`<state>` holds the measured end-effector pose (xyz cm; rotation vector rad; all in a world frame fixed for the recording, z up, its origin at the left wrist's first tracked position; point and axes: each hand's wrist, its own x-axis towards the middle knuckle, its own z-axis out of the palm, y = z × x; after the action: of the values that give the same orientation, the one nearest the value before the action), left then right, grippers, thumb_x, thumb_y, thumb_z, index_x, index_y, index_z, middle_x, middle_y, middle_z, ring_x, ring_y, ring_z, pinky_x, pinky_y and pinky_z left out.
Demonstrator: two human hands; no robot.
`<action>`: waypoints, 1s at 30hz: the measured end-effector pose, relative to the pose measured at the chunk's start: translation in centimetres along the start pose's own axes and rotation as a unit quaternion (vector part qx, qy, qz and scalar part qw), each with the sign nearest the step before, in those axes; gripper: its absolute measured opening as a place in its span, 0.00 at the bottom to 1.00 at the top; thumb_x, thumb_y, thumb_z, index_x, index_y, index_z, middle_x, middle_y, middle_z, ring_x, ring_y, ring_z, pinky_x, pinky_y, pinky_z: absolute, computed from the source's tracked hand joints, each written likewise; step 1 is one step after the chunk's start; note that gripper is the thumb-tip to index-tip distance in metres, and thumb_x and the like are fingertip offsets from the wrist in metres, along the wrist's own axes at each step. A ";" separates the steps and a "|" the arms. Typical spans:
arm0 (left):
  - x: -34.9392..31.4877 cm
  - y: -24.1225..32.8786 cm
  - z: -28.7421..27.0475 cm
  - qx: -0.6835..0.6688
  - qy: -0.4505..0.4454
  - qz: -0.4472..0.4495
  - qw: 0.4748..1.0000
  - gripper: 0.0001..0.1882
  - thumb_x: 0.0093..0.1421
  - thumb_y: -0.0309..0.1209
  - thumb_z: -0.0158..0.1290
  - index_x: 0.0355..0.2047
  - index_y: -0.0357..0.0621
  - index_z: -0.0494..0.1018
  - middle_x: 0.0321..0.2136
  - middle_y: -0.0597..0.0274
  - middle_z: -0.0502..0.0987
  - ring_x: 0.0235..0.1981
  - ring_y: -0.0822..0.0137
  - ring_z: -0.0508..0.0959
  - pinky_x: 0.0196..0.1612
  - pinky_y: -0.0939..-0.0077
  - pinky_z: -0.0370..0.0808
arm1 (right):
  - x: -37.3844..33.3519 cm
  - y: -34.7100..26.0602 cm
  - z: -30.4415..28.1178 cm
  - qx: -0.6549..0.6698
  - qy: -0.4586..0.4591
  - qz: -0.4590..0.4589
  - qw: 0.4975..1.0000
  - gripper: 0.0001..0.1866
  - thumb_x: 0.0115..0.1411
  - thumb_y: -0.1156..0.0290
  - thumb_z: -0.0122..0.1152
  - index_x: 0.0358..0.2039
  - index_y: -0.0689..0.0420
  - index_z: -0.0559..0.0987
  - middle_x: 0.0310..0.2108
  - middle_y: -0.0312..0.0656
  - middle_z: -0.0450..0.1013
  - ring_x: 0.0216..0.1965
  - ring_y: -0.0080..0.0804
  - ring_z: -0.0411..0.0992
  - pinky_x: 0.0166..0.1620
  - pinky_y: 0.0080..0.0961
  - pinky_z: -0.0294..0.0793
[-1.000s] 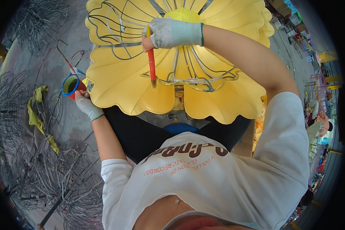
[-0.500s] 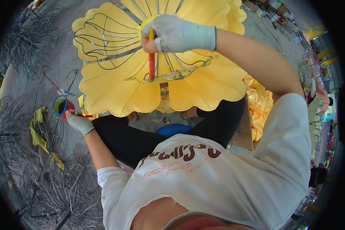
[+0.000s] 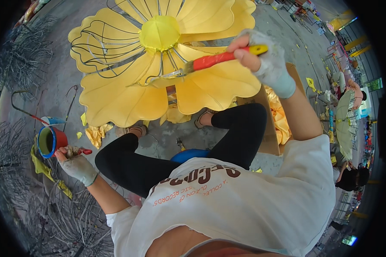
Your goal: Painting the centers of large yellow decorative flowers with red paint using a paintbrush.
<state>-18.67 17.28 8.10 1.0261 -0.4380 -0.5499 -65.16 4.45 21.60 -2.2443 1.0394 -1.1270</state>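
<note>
A large yellow fabric flower point(image 3: 120, 96) on a wire frame spreads before my knees, with a domed yellow centre point(image 3: 159, 33). My right hand point(image 3: 268, 64), in a pale work glove with bare fingertips, is closed on a paintbrush point(image 3: 216, 61) with a red and yellow handle. The bristles are at the bent wire edge point(image 3: 165, 77) of a near petal; whether they touch it I cannot tell. Off to the left, my gloved left hand point(image 3: 78, 166) grips a small red pot point(image 3: 61, 139) with a blue rim, tilted, dark inside. A short red handle point(image 3: 85, 151) sticks out by its fingers.
A cardboard box point(image 3: 261, 113) of shiny golden fabric point(image 3: 277, 118) stands by my right knee. Bundles of grey wire point(image 3: 68, 218) lie on the floor at left, with yellow scraps point(image 3: 64, 188) among them. At far right, people point(image 3: 351, 177) are near a pale green fabric form point(image 3: 344, 122).
My right hand has moved right and away from the flower's centre, and the brush has swung from upright to sideways. The left hand and pot have shifted left and nearer. The whole view has shifted.
</note>
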 end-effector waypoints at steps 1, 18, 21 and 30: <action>-0.2 0.3 0.4 0.005 -0.002 0.001 1.000 0.15 0.65 0.41 0.45 0.22 0.51 0.65 0.17 0.73 0.61 0.18 0.76 0.58 0.24 0.81 0.57 | 0.2 0.7 0.4 0.004 0.002 0.003 1.000 0.09 0.50 0.68 0.60 0.28 0.60 0.79 0.27 0.34 0.72 0.26 0.24 0.65 0.31 0.17 0.63; -5.9 9.4 12.0 -0.100 -0.162 -0.247 0.950 0.16 0.66 0.42 0.44 0.23 0.50 0.62 0.17 0.72 0.60 0.21 0.75 0.58 0.28 0.81 0.56 | 6.4 -4.0 -1.2 0.260 0.416 0.073 0.868 0.08 0.61 0.71 0.52 0.39 0.59 0.73 0.26 0.40 0.69 0.24 0.26 0.64 0.30 0.21 0.66; -7.0 8.9 13.7 -0.098 -0.182 -0.342 0.917 0.16 0.66 0.39 0.43 0.21 0.51 0.62 0.16 0.72 0.59 0.21 0.75 0.58 0.27 0.81 0.56 | 5.0 -10.3 -0.9 0.250 0.383 -0.007 0.889 0.09 0.60 0.69 0.52 0.39 0.58 0.71 0.28 0.40 0.69 0.24 0.28 0.64 0.31 0.22 0.66; -13.4 0.5 12.8 -0.035 -0.280 -0.409 0.868 0.12 0.63 0.36 0.44 0.24 0.47 0.67 0.20 0.71 0.65 0.22 0.77 0.61 0.28 0.83 0.59 | 2.9 -15.1 5.8 -0.121 0.054 -0.039 0.990 0.14 0.43 0.73 0.68 0.33 0.56 0.76 0.27 0.38 0.73 0.23 0.33 0.69 0.28 0.21 0.70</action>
<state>-36.48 17.10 13.14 0.9451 -0.4715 -1.6460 -52.77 11.98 29.41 -2.4532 1.1988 -1.2235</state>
